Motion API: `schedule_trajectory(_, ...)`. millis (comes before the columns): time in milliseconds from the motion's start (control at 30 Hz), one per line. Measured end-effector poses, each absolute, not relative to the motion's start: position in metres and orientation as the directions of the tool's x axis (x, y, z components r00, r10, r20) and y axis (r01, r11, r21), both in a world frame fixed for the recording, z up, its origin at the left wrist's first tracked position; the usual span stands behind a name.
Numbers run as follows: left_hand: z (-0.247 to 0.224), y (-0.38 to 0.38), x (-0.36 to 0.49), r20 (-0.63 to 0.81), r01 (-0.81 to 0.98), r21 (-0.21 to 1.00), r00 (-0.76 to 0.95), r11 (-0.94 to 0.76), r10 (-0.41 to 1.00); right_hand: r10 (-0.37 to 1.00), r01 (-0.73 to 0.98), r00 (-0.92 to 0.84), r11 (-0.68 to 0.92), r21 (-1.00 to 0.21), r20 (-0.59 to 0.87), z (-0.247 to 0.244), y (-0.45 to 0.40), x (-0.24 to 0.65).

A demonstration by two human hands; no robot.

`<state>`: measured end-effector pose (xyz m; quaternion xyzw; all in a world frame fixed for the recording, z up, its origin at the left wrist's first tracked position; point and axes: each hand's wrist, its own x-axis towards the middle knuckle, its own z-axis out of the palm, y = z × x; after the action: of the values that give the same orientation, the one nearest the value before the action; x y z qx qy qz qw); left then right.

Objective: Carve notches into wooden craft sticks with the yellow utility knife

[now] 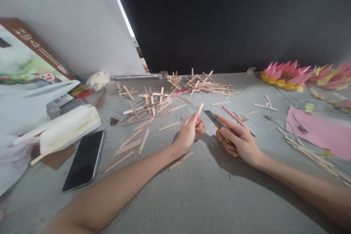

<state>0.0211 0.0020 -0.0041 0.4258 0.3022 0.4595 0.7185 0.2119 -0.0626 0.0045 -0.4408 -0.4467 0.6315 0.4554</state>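
My left hand (188, 131) is closed around a wooden popsicle stick (200, 109), whose upper end sticks out past the thumb. In my right hand (238, 137) is a yellow and black box cutter (215, 120), its dark blade out and pointing up and left toward the stick. Blade and stick are apart. Behind the hands lie many loose popsicle sticks (168, 126) and several sticks joined into crosses (150, 100). A red patterned pencil (233, 114) rests just beyond my right hand.
A smartphone (84, 161) and paper-wrapped chopsticks (70, 128) lie at left, beside plastic bags (24, 106). Pink and yellow folded-paper flowers (286, 75), a pink sheet (320, 131), cables (298, 122) and a row of sticks (309, 153) are at right. A dark panel (233, 18) stands behind.
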Motion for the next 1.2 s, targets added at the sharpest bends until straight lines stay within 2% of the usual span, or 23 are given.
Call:
schedule_trajectory(233, -0.003, 0.001, 0.021, -0.018, -0.386, 0.905, 0.383, 0.177, 0.924, 0.955, -0.09, -0.232, -0.209, -0.974, -0.183, 0.008, -0.067, 0.208)
schedule_trajectory(467, 0.001, 0.0, 0.022, 0.018, -0.348, 0.929, 0.386, 0.128, 0.922, 0.948, -0.085, -0.246, -0.228, -0.97, -0.201, 0.008, -0.068, 0.208)
schedule_trajectory(767, -0.007, -0.005, 0.018, 0.107, -0.063, 0.994, 0.309, -0.092, 0.945, 0.961, -0.063, -0.196, -0.209, -0.976, -0.193, 0.012, -0.074, 0.202)
schedule_trajectory(1200, -0.011, -0.003, 0.016, 0.083, 0.01, 0.996, 0.305, -0.09, 0.949, 0.957, 0.077, -0.208, -0.191, -0.979, -0.203, 0.014, -0.076, 0.203)
